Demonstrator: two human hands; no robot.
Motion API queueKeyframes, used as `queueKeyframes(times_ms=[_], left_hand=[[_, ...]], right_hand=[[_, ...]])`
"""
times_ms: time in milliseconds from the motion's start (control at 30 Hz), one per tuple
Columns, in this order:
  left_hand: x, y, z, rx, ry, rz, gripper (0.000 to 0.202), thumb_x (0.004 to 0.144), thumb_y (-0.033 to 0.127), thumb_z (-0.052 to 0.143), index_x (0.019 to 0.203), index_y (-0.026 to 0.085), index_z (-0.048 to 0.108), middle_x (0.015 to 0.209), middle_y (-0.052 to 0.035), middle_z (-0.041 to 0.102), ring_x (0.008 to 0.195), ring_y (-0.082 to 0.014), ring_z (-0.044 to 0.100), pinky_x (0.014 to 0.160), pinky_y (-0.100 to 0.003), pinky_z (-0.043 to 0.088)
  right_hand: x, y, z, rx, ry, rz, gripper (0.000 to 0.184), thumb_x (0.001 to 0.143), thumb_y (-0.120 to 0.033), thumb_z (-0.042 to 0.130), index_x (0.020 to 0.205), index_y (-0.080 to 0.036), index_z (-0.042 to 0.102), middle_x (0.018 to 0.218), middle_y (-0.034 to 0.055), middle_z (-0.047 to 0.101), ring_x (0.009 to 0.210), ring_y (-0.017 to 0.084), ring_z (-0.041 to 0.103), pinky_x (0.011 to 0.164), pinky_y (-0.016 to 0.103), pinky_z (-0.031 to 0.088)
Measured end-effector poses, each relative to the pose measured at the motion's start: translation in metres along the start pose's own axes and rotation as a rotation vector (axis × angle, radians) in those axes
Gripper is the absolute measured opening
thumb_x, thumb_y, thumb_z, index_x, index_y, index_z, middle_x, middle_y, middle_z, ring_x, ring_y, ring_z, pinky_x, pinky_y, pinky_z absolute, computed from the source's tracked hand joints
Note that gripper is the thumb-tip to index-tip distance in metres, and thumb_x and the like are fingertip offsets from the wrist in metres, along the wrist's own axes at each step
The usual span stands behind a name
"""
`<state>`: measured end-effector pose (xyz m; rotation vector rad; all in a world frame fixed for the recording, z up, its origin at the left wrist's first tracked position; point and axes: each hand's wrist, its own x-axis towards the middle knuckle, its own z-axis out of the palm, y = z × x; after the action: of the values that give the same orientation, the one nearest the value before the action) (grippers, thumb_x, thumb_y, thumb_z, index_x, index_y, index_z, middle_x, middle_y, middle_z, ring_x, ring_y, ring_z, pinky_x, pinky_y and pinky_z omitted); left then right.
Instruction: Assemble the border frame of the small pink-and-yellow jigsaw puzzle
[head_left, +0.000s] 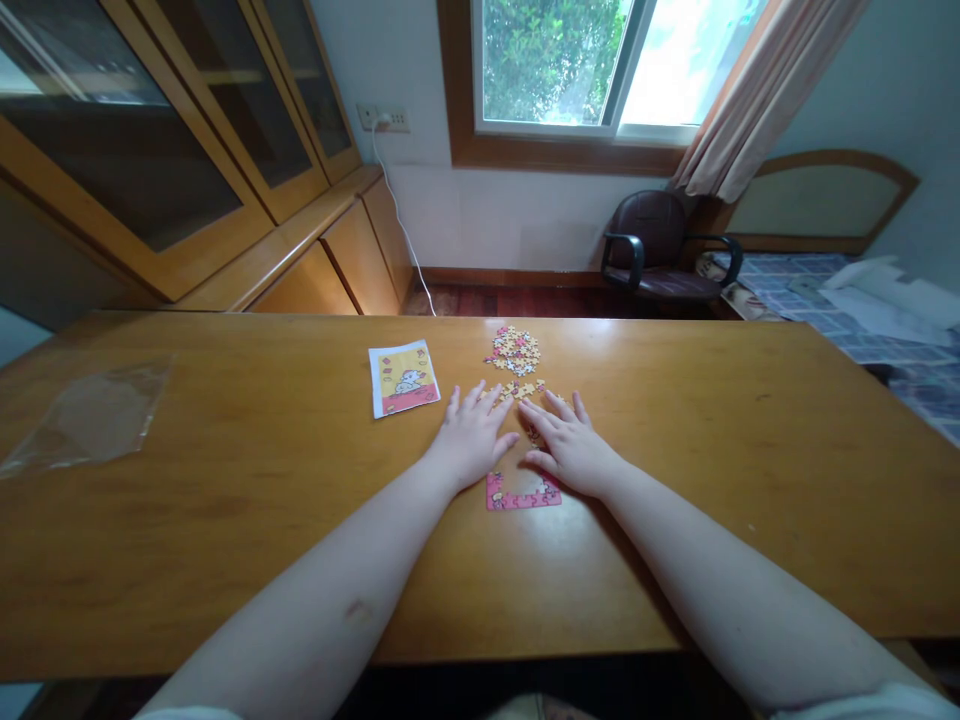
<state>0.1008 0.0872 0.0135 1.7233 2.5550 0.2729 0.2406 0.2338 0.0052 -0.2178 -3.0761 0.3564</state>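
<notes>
a clear plastic bag (90, 415) lies at left, then a cartoon picture sheet (406, 378) — no writing i can read. the left hand (466, 432) is palm down, fingers loosely spread; a pink jigsaw border (523, 502), between the forearms, is joined along its near side, while loose pieces (516, 350) remain heaped beyond — the right hand (571, 445) spreads its fingers too.

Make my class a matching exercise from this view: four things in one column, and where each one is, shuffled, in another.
Things
1. Printed picture
2. Clear plastic bag
3. Joined pink puzzle pieces
4. Chair

Places
A. Beyond the far edge of the table
B. Between the wrists
C. Just left of the left hand
D. Near the table's left end

Pairs: 1-C, 2-D, 3-B, 4-A
</notes>
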Motion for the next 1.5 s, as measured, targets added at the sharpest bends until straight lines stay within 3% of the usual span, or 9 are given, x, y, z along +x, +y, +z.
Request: queueKeyframes(times_ms=[200, 567, 700, 933, 1233, 1367, 1500], left_hand=[[0.002, -0.004, 0.003, -0.046, -0.063, 0.042, 0.059, 0.094, 0.051, 0.042, 0.147, 0.026, 0.036, 0.151, -0.0062, 0.04, 0.144, -0.0328, 0.024, 0.115, -0.065, 0.006], [-0.005, 0.001, -0.006, -0.083, -0.056, 0.101, 0.044, 0.095, 0.045, 0.044, 0.132, 0.023, 0.055, 0.14, -0.0081, 0.054, 0.14, -0.0306, 0.032, 0.115, -0.065, 0.009], [-0.007, -0.001, -0.008, -0.139, -0.078, 0.158, 0.039, 0.094, 0.044, 0.046, 0.126, 0.025, 0.059, 0.136, -0.0067, 0.058, 0.138, -0.0291, 0.035, 0.114, -0.066, 0.009], [-0.007, -0.001, -0.005, -0.13, 0.003, 0.176, 0.03, 0.093, 0.027, 0.048, 0.118, 0.028, 0.065, 0.112, -0.0044, 0.068, 0.115, -0.0236, 0.054, 0.115, -0.064, 0.009], [-0.005, -0.002, -0.002, -0.171, 0.05, 0.171, 0.018, 0.089, 0.022, 0.057, 0.096, 0.025, 0.072, 0.092, -0.0023, 0.071, 0.106, -0.023, 0.057, 0.114, -0.066, 0.008], [-0.005, -0.003, -0.001, -0.181, 0.042, 0.185, 0.025, 0.088, 0.019, 0.054, 0.105, 0.026, 0.07, 0.107, -0.0044, 0.07, 0.111, -0.023, 0.055, 0.114, -0.063, 0.017], [-0.005, -0.005, 0.002, -0.176, 0.043, 0.203, 0.03, 0.089, 0.016, 0.052, 0.11, 0.028, 0.069, 0.117, -0.0041, 0.068, 0.119, -0.0241, 0.052, 0.114, -0.065, 0.015]], right_hand=[[0.0, -0.001, 0.0, -0.036, 0.036, 0.031, 0.066, 0.093, -0.056, 0.041, 0.149, -0.02, 0.034, 0.148, 0.009, 0.044, 0.144, 0.033, 0.021, 0.115, 0.062, 0.001], [0.001, 0.007, -0.002, -0.059, 0.194, 0.25, 0.056, 0.095, -0.051, 0.038, 0.137, -0.015, 0.05, 0.128, 0.0131, 0.061, 0.135, 0.036, 0.035, 0.113, 0.064, 0.003], [-0.001, 0.011, -0.002, -0.064, 0.228, 0.271, 0.05, 0.096, -0.05, 0.038, 0.129, -0.018, 0.056, 0.124, 0.0126, 0.064, 0.133, 0.035, 0.038, 0.112, 0.065, 0.004], [-0.005, 0.012, -0.004, -0.022, 0.247, 0.234, 0.045, 0.097, -0.046, 0.038, 0.125, -0.019, 0.059, 0.123, 0.0111, 0.064, 0.131, 0.033, 0.04, 0.113, 0.063, 0.007], [-0.005, 0.01, -0.006, 0.052, 0.308, 0.175, 0.037, 0.096, -0.043, 0.044, 0.115, -0.019, 0.065, 0.118, 0.0099, 0.067, 0.127, 0.033, 0.045, 0.113, 0.064, 0.012], [-0.007, 0.01, -0.009, 0.112, 0.312, 0.068, 0.028, 0.095, -0.035, 0.046, 0.105, -0.022, 0.069, 0.111, 0.0073, 0.07, 0.124, 0.03, 0.049, 0.113, 0.062, 0.015], [-0.008, 0.012, -0.01, 0.153, 0.256, -0.095, 0.022, 0.089, -0.02, 0.052, 0.097, -0.025, 0.071, 0.112, 0.0034, 0.07, 0.123, 0.027, 0.052, 0.113, 0.061, 0.016]])
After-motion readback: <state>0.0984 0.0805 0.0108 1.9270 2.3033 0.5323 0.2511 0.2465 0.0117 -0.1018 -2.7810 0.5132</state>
